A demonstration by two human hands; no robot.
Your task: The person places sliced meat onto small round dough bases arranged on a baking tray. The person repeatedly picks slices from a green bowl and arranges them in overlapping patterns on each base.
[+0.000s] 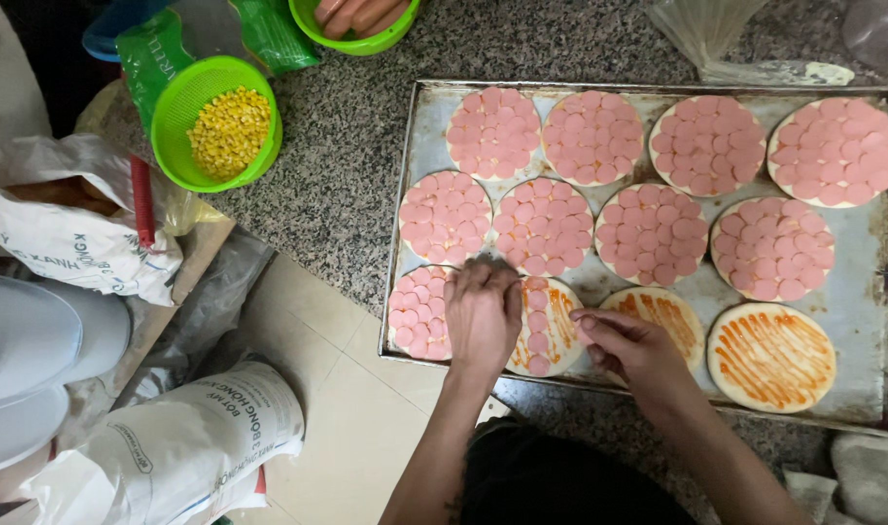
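while the left hand (pixel 483 316) rests flat, fingers together, on the half-topped dough round (pixel 546 326) at lower centre, the right hand (pixel 630 345) sits just right of it, fingers pinched narrow, contents not visible.

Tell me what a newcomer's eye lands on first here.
A metal baking tray on the granite counter, filled with round dough bases covered in pink sausage slices. At its front edge the left hand and right hand work on a half-covered base. Upper left stands a green bowl of corn.
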